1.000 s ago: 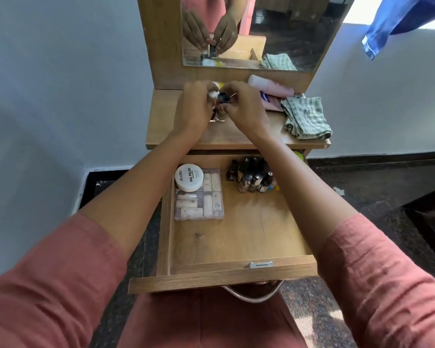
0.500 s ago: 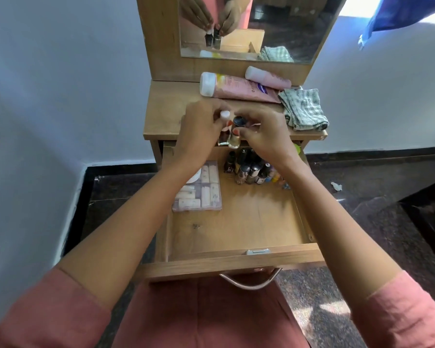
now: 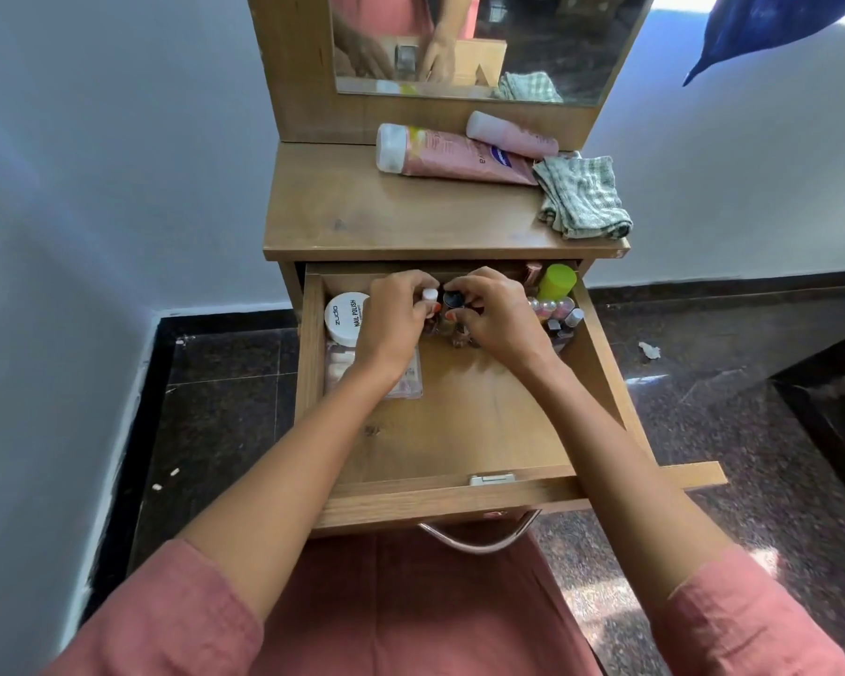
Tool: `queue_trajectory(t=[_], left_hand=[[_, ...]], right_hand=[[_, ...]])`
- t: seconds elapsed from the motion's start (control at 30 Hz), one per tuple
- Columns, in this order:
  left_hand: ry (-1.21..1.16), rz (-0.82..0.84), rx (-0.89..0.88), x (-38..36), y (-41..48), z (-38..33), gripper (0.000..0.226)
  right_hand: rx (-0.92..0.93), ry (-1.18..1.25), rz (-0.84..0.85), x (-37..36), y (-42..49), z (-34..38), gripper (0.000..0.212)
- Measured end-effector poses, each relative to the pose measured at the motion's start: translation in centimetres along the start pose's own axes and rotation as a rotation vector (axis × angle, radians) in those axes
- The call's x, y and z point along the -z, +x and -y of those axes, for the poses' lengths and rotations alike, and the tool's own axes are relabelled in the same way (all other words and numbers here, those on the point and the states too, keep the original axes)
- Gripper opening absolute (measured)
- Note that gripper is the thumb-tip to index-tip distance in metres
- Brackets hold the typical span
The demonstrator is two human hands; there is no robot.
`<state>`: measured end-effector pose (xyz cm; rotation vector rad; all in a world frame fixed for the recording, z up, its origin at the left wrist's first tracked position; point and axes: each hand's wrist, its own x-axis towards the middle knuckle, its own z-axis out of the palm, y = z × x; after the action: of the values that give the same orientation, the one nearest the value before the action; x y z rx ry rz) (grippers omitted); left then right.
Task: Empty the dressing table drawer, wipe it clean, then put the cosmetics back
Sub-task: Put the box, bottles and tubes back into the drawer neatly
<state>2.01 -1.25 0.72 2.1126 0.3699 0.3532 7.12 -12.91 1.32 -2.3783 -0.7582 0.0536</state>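
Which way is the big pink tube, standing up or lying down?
Lying down. The big pink tube lies flat on the dressing table top, its white cap to the left.

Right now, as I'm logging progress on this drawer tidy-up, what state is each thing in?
drawer: pulled open, partly filled.
left hand: pinches the white-capped bottle.
right hand: pinches the dark-capped bottle.
pink tube: capped, lying on the tabletop.
pink bottle: lying behind the tube.
checked cloth: crumpled on the tabletop.
white jar: lid on, inside the drawer.
green-capped bottle: standing, drawer's back right corner.
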Motion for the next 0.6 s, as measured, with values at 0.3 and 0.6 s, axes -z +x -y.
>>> queue_trajectory(t=[0.3,0.6], left_hand=[[-0.023,0.0,0.028,-0.57,0.35,0.67,0.022],[-0.069,-0.035,0.029,-0.87,0.18,1.14,0.021]], right_hand=[[0.011,-0.113,0.043,-1.02,-0.24,-0.91,0.035],[0.03,-0.226,0.036,-1.09,-0.38,-0.9,0.035]])
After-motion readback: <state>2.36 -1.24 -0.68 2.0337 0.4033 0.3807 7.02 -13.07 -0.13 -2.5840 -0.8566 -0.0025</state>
